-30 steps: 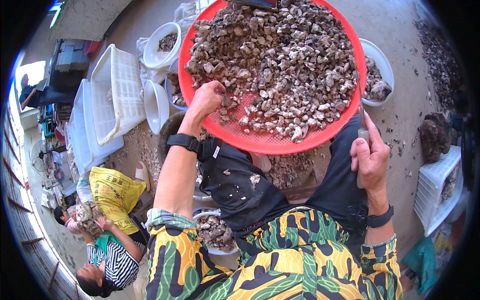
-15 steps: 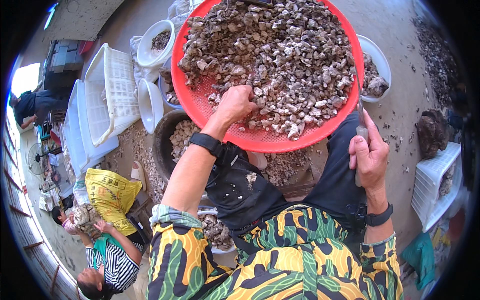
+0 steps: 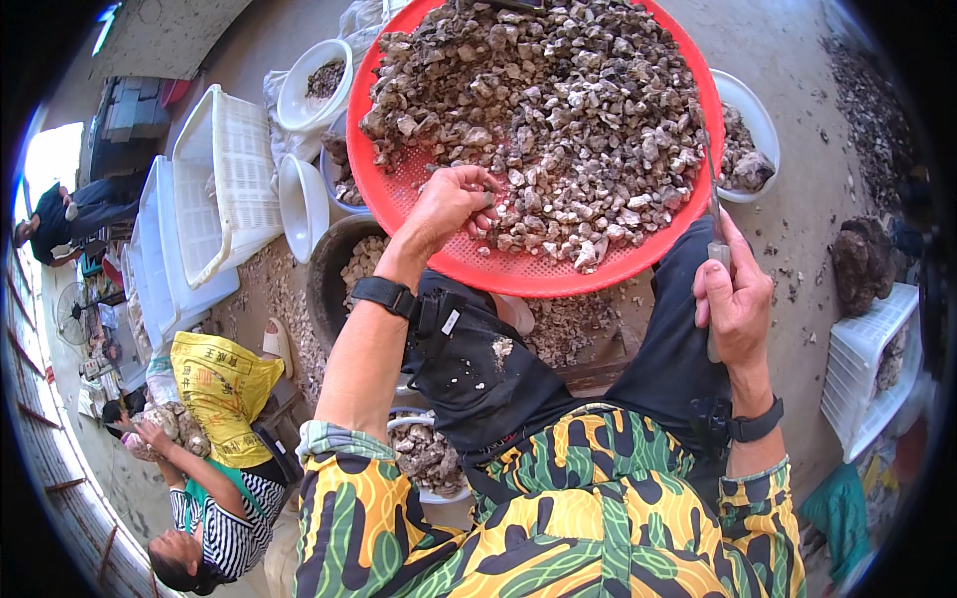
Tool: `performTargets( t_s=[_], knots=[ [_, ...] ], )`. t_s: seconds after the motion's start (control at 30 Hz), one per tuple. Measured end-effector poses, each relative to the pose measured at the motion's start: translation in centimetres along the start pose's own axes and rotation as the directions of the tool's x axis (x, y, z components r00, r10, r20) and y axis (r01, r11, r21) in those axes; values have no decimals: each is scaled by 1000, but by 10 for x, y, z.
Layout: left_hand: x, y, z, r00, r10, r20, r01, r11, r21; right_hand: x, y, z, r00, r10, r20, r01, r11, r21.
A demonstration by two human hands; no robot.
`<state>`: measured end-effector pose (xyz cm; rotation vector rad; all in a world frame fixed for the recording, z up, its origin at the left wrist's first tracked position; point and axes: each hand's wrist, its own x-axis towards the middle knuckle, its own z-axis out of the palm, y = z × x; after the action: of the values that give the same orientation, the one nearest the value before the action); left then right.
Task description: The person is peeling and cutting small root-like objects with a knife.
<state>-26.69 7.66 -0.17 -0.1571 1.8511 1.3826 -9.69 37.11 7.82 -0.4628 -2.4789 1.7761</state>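
A large red round sieve tray (image 3: 417,231) holds a heap of brown and whitish lumpy chunks (image 3: 558,110). Over its near left part, my left hand (image 3: 454,207) is closed, thumb and fingers pinched on what looks like a small greyish chunk (image 3: 488,199). That piece is mostly hidden by the fingers. To the right of the tray, my right hand (image 3: 736,309) is wrapped around the pale handle of a knife (image 3: 717,224), whose thin blade points up and away along the tray's rim.
White basins (image 3: 746,105) with chunks stand beside the tray. A dark bowl (image 3: 327,274) sits at its lower left, and another basin (image 3: 429,458) by my left leg. White crates (image 3: 234,199) are at left. A co-worker (image 3: 224,513) in stripes handles a large lump.
My left hand has lifted slightly off the heap and drawn left, its fingers now pinched. My right hand with the knife has barely moved. The co-worker at lower left has shifted a little.
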Motion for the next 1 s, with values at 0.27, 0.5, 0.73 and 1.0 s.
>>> performTargets(
  t_s=[0.27,0.5,0.73,1.0],
  knots=[
    [-28,31,-2,940,114,-320,-178,968,-178,0,-1,1,1000,-3,11,3,1000,4],
    [-114,137,122,537,798,274,-811,578,-93,3,18,-1,994,-111,-19,110,992,-61],
    [-48,77,39,916,357,-182,-220,829,515,0,1,0,1000,-9,-8,9,1000,-12],
    [-9,-33,19,925,326,-193,45,410,911,2,2,-1,999,-32,1,32,999,-11]
  ],
)
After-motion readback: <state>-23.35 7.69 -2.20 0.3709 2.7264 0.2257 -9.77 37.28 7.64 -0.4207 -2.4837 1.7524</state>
